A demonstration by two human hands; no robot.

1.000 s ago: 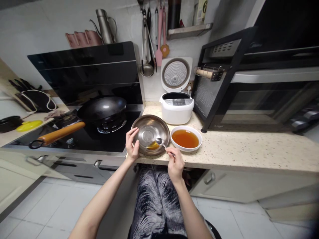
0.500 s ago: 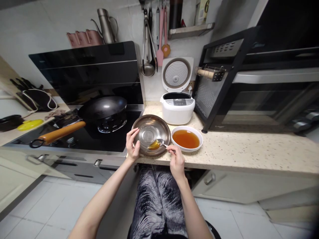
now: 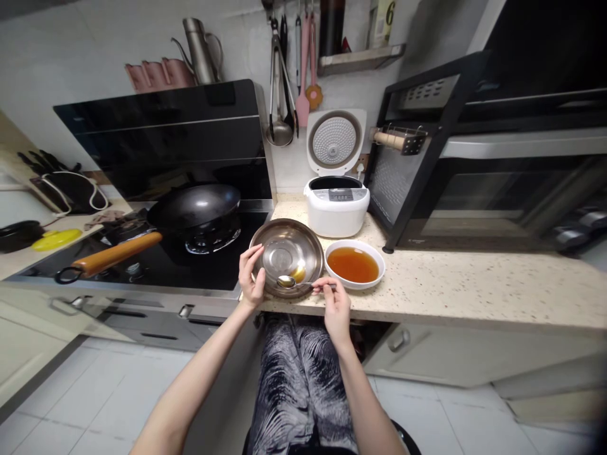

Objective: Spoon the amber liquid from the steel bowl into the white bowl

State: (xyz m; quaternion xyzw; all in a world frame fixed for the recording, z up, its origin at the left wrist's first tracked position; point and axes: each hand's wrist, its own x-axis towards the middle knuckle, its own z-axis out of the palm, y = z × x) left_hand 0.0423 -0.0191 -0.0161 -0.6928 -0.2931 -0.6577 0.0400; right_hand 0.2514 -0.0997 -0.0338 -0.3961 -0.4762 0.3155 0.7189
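A wide stainless steel bowl [image 3: 289, 235] is tilted on the counter, with a small pool of amber liquid [image 3: 300, 273] low on its near side. My left hand [image 3: 251, 278] grips its left rim, thumb over the inside and fingers on the edge. Between the fingertips of my right hand [image 3: 336, 306] is the handle of a metal spoon [image 3: 286, 282]. The spoon's bowl is over the near edge of the steel bowl and seems to carry some of the liquid. Just right of it stands a white bowl [image 3: 353, 265] of clear reddish-brown liquid.
Behind the bowls sits a white rice cooker [image 3: 337, 215] with its lid up. To the left, a black wok [image 3: 194, 205] with a wooden handle rests on the stove. A microwave [image 3: 512, 196] occupies a black rack at right. Utensils hang on the wall.
The spoon has lifted out of the amber pool and shifted left toward the near rim, its handle now nearly level. My left hand keeps its hold on the steel bowl.
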